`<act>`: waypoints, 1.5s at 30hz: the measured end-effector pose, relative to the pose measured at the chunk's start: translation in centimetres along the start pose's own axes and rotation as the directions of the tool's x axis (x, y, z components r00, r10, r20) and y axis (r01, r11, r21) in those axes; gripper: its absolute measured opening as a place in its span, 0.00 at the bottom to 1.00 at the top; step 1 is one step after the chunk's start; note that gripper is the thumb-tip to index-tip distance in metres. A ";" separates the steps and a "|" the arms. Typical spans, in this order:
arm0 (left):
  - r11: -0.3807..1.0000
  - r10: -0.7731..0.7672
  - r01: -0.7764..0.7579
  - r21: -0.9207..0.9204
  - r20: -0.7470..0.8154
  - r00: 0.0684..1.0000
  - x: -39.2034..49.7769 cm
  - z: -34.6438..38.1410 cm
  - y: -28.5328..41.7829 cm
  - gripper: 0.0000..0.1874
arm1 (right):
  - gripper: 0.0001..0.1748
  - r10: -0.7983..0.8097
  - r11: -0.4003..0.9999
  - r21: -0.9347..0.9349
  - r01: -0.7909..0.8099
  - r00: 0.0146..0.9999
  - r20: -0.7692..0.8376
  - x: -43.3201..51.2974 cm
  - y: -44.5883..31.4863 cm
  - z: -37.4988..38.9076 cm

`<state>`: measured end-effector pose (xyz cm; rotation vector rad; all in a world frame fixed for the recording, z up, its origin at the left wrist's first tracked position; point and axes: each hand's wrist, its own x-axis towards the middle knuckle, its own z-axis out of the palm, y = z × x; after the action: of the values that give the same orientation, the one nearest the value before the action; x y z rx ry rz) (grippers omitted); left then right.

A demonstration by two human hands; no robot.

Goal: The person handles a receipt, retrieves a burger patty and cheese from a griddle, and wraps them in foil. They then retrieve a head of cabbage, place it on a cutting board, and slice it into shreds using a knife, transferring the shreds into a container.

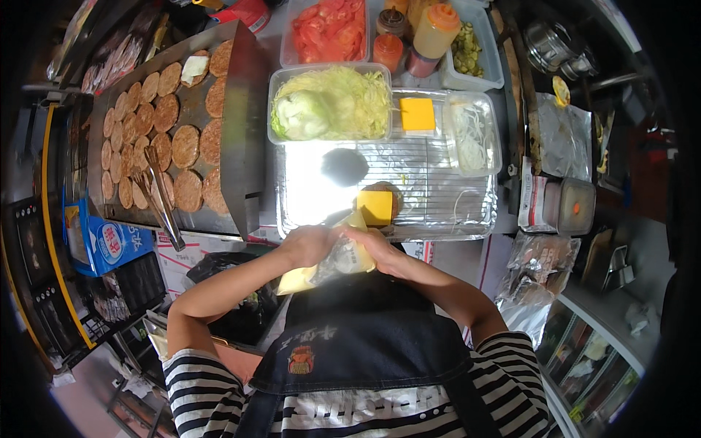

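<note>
Both my left hand (pixel 312 245) and my right hand (pixel 378 249) hold a clear plastic bag (pixel 348 254) with pale yellow contents, close against the dark apron. The bag's upper end reaches the near edge of a foil-lined tray (pixel 471 230) with a wire rack. Just beyond it, a square slice of yellow cheese (pixel 374 208) lies on a round brown patty or bun, partly covered. Strong glare hides the left part of the tray. A stack of cheese slices (pixel 417 114) lies at the tray's far side.
On the left is a griddle (pixel 246 109) with several patties (pixel 186 146) and metal tongs (pixel 159 202). Behind the rack stand tubs of shredded lettuce (pixel 350 104), sliced tomato (pixel 328 33) and pickles (pixel 466 52), near squeeze bottles (pixel 435 33). Sliced onion (pixel 472 137) fills a tub at the right.
</note>
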<state>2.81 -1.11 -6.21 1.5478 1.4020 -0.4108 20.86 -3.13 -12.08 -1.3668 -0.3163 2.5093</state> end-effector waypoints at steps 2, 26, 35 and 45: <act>1.000 0.024 -0.024 -0.012 0.015 1.000 0.2 0.3 -0.3 0.34 | 0.21 -0.035 0.999 -0.021 0.035 0.999 -0.023 0.6 0.6 -0.3; 0.996 0.075 -0.083 0.021 0.267 0.961 1.4 -0.1 3.8 0.29 | 0.23 0.087 0.982 0.172 -0.075 0.994 -0.062 -2.3 1.5 -2.1; 0.983 0.165 -0.168 0.074 0.044 0.985 -0.9 -0.7 3.5 0.26 | 0.28 -0.116 0.979 -0.165 0.121 0.992 0.040 -2.5 -0.2 -3.1; 0.966 -0.152 0.252 0.050 -0.683 0.714 0.7 0.0 -4.3 0.22 | 0.29 -0.443 0.579 -0.725 0.373 0.890 0.104 -1.8 0.6 -5.8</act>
<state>-0.83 -1.31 -8.57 1.7520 2.1656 -0.0540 26.66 -3.90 -13.93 -1.4035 -1.5724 1.9502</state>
